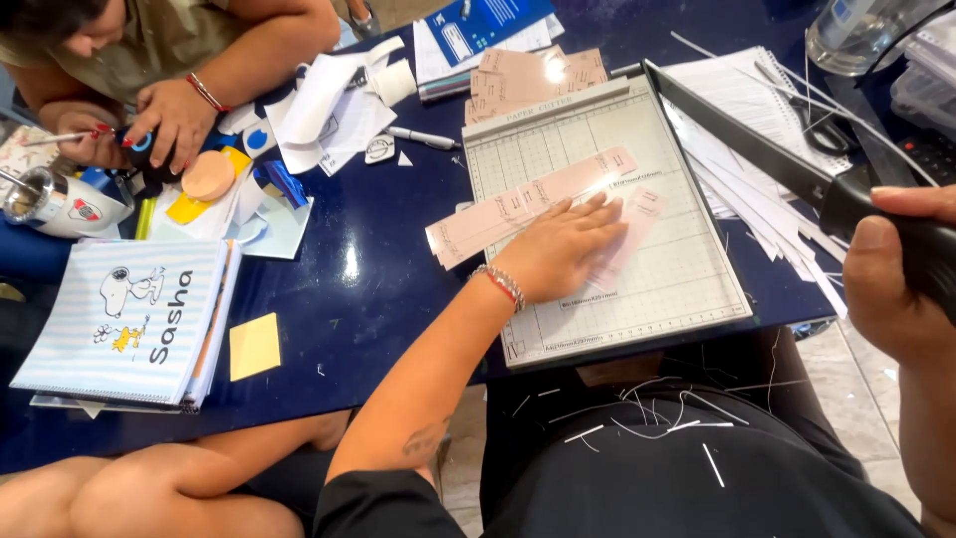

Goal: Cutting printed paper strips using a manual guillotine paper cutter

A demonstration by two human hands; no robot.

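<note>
My left hand [563,249] lies flat, fingers spread, on pink paper strips [533,204] resting on the gridded bed of a paper cutter [677,274]. A beaded bracelet circles that wrist. My right hand [891,274] grips the black handle [931,244] of the cutter's blade arm [742,139], which is raised at an angle above the bed's right edge. Thin white paper offcuts lie on my dark lap [657,428].
A dark blue table [368,269] carries a striped notebook [124,319], a yellow sticky pad [255,345], pink cards [533,75], white paper sheets [742,110] and a pen [423,137]. Another person's hands [169,120] work at the far left among small craft items. A metal cup [55,204] stands there.
</note>
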